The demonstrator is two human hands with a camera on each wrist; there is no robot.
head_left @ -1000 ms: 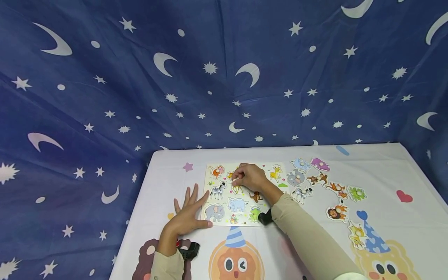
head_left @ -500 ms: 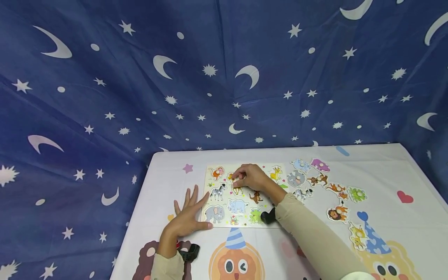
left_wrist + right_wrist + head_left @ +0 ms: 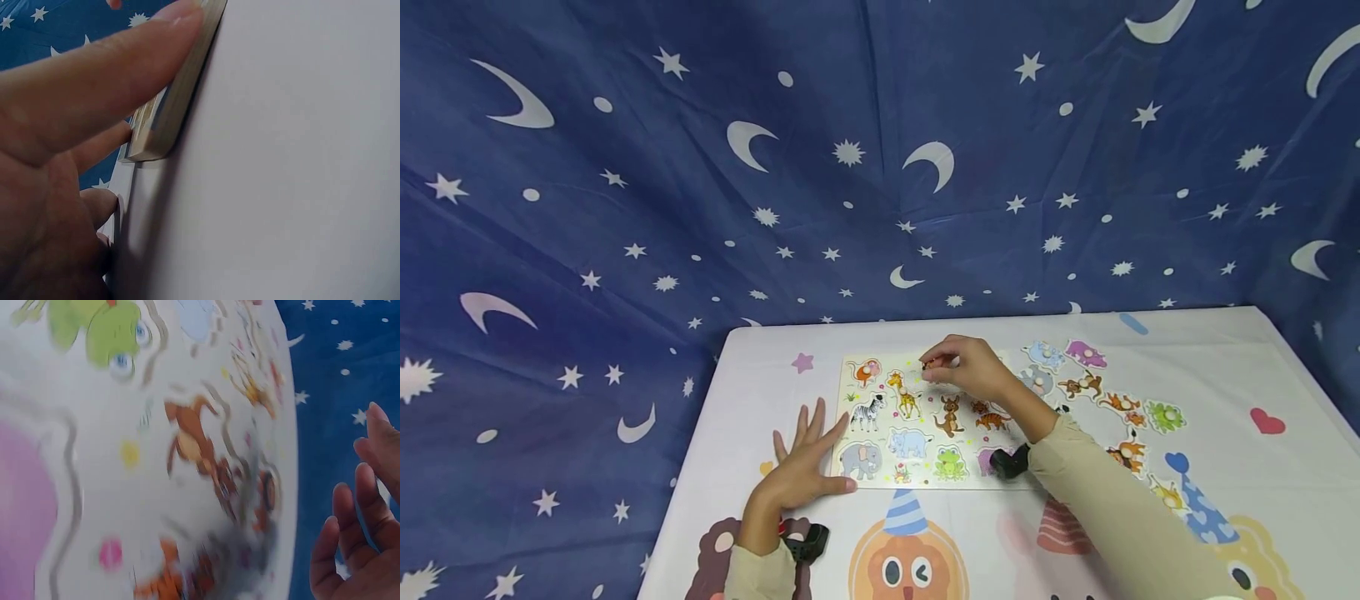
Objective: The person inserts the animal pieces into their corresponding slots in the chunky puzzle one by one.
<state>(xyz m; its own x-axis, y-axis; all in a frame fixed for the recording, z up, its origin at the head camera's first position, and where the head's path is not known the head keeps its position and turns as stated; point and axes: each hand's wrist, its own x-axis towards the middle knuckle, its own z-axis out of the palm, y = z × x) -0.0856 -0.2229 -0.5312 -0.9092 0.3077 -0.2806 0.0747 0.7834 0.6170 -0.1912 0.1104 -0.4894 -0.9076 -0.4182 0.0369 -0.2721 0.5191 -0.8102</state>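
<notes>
Head view: giraffe piece (image 3: 906, 402) apparently fitted toward puzzle board's (image 3: 872, 485) far edge; spread left hand (image 3: 801, 467) at left edge; right hand (image 3: 973, 367) overhead, loosely curled, seemingly empty; likely needs loose piece (image 3: 1164, 418) from beyond right edge.

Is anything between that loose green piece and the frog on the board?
Yes: in the head view, the right sleeve and the black wrist device cross the straight line from the green piece to the frog picture. An orange piece also lies between.

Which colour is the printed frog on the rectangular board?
Green printed frog, shown best in head view.
</notes>
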